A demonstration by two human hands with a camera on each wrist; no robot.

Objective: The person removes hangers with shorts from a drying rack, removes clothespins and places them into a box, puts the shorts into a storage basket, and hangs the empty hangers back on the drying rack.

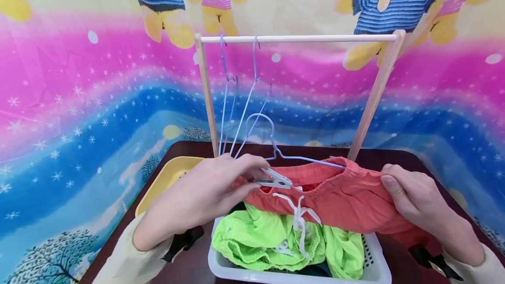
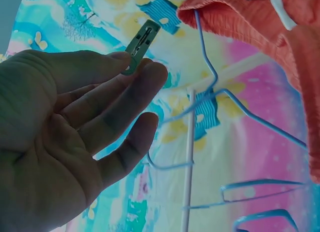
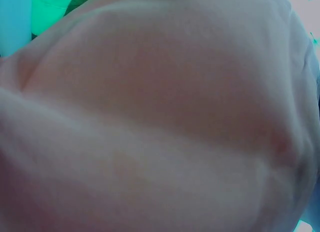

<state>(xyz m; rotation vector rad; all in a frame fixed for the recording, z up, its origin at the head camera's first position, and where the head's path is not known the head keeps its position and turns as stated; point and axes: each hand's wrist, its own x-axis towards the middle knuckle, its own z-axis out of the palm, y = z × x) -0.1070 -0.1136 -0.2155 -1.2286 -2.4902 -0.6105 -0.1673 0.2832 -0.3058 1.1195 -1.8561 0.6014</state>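
My left hand [image 1: 215, 183] pinches a pale clothespin [image 1: 276, 179] between thumb and fingers, close by the waistband of coral shorts [image 1: 355, 192]. The left wrist view also has the clothespin [image 2: 142, 46] at the fingertips, its far end pointing up and away. With thumb and fingers, my right hand [image 1: 418, 194] grips the side of the shorts. A lavender wire hanger [image 1: 272, 130] runs into the waist opening, its hook standing above. White drawstrings [image 1: 300, 214] dangle from the front. Blurred cloth [image 3: 150, 92] fills most of the right wrist view.
Below the shorts, a white basket [image 1: 378, 257] holds lime-green clothing [image 1: 268, 236] and something dark. Two wire hangers [image 1: 254, 65] hang at the left of a wooden rack's rail [image 1: 315, 38]. A yellow tray [image 1: 158, 183] lies on the dark table [image 1: 181, 148], partly behind my left arm.
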